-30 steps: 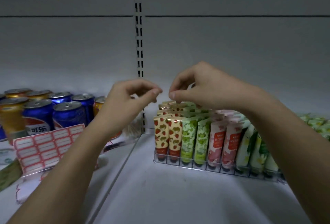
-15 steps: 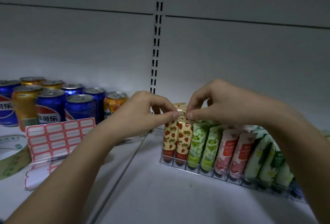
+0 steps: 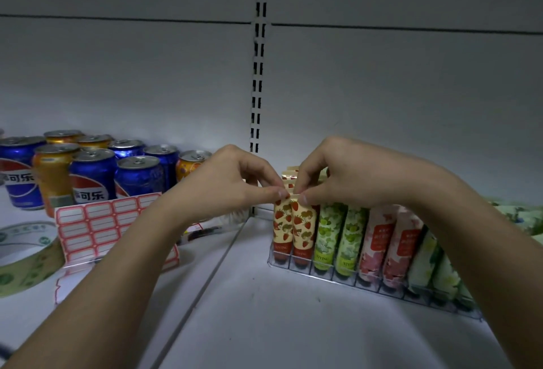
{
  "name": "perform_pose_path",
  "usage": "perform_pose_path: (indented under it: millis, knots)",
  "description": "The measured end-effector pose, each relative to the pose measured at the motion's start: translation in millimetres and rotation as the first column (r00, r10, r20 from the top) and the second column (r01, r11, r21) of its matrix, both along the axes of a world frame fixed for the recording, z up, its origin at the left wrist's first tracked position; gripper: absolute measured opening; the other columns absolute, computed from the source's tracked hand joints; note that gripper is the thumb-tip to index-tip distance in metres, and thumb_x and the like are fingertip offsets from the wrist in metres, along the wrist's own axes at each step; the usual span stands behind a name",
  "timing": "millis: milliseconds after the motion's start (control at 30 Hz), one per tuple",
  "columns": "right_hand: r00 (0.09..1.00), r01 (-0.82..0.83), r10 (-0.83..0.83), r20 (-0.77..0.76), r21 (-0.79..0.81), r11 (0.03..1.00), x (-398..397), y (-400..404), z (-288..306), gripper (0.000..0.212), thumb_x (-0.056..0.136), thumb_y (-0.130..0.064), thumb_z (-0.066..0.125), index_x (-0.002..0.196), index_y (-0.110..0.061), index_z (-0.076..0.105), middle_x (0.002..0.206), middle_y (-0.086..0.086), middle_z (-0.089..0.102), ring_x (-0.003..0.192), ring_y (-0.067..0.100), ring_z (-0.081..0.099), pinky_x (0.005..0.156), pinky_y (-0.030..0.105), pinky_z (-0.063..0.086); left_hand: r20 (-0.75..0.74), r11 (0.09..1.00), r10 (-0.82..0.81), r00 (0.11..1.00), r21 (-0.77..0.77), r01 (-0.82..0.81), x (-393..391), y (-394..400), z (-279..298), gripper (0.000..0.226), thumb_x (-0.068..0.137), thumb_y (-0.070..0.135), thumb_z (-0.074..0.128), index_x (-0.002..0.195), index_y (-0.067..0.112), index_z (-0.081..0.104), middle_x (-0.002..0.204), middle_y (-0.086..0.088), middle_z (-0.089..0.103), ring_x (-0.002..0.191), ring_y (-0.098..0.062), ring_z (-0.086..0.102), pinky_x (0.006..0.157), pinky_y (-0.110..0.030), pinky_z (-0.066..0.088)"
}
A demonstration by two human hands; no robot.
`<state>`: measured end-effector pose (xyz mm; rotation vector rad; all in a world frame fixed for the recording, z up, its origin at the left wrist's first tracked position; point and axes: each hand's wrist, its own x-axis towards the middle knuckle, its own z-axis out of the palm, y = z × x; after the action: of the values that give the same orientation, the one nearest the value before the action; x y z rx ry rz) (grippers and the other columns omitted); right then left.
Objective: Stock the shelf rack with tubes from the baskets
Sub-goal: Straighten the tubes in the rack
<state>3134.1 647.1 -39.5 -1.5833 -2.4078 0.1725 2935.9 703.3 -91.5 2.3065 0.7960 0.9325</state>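
Here, clear rack (image 3: 346, 276) of upright tubes, both hands (image 3: 232, 183) (image 3: 349, 174) pinching strawberry tubes' (image 3: 302, 226) tops.

The front tubes run cream with red strawberries (image 3: 295, 223), green-leafed (image 3: 340, 233), then pink-flowered (image 3: 390, 242). The cans are blue (image 3: 94, 174) and orange (image 3: 51, 174). The label sheet (image 3: 97, 226) is red-bordered.

A clear rack (image 3: 346, 277) stands on the shelf (image 3: 264, 324) to the right, its tubes (image 3: 329, 233) upright in side-by-side slots, more rows behind them. Both hands meet over its leftmost front tubes: the left hand (image 3: 232, 183) on one tube top, the right hand (image 3: 343, 174) on its neighbour. Left of the rack stand cans (image 3: 94, 174), with a label sheet (image 3: 97, 227) before them and a tape roll (image 3: 26, 254) farther left
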Motion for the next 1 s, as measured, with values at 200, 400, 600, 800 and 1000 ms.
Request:
perform_pose_path:
  millis: [200,400,600,800,1000]
  knots:
    - [0.998,-0.001,0.002,0.066,-0.009,1.000,-2.3,11.3,5.7,0.007,0.079,-0.030,0.078,0.076,-0.034,0.074,0.074,-0.028,0.067,0.072,-0.012,0.061,0.055,0.008,0.043,0.017,1.000,-0.026,1.000,0.003,0.026,-2.6,1.7,-1.6,0.006,0.077,0.034,0.077,0.081,0.029,0.078,0.078,0.011,0.074,0.066,0.000,0.062,0.058,-0.012,0.047]
    - [0.999,-0.031,0.031,0.023,-0.025,0.999,7.1,8.6,7.9,0.003,0.081,-0.033,0.075,0.081,-0.036,0.073,0.078,-0.026,0.068,0.067,-0.013,0.060,0.048,0.005,0.041,0.017,1.000,-0.022,1.000,0.010,0.022,0.5,2.7,-1.9,0.015,0.074,0.045,0.074,0.083,0.032,0.077,0.082,0.012,0.074,0.076,-0.015,0.067,0.069,-0.035,0.057]
    - [0.994,0.060,-0.047,-0.094,0.138,0.989,25.6,8.4,16.4,0.006,0.087,-0.036,0.066,0.087,-0.041,0.069,0.086,-0.033,0.063,0.071,-0.021,0.056,0.049,0.008,0.040,0.241,0.986,0.128,0.962,0.075,-0.150,6.5,8.7,-4.1,0.024,0.079,0.052,0.063,0.097,0.039,0.071,0.100,0.023,0.068,0.075,-0.007,0.064,0.069,-0.024,0.057]
    - [0.998,0.045,-0.041,-0.047,0.084,0.995,19.8,19.1,-4.2,0.003,0.084,-0.032,0.072,0.086,-0.034,0.072,0.082,-0.021,0.067,0.069,-0.016,0.058,0.049,0.002,0.039,0.105,0.992,0.122,0.987,0.008,-0.124,15.8,12.4,-16.0,0.012,0.076,0.044,0.069,0.088,0.043,0.071,0.087,0.025,0.070,0.075,-0.003,0.065,0.068,-0.025,0.058]
    - [0.994,0.052,-0.041,-0.104,0.099,0.994,23.9,21.8,-3.5,0.010,0.080,-0.025,0.077,0.082,-0.029,0.068,0.077,-0.012,0.069,0.057,-0.010,0.058,0.045,0.005,0.038,0.129,0.994,0.084,0.988,-0.077,-0.075,17.8,14.0,-20.3,0.010,0.073,0.042,0.070,0.081,0.039,0.073,0.083,0.016,0.073,0.079,-0.016,0.070,0.074,-0.044,0.060]
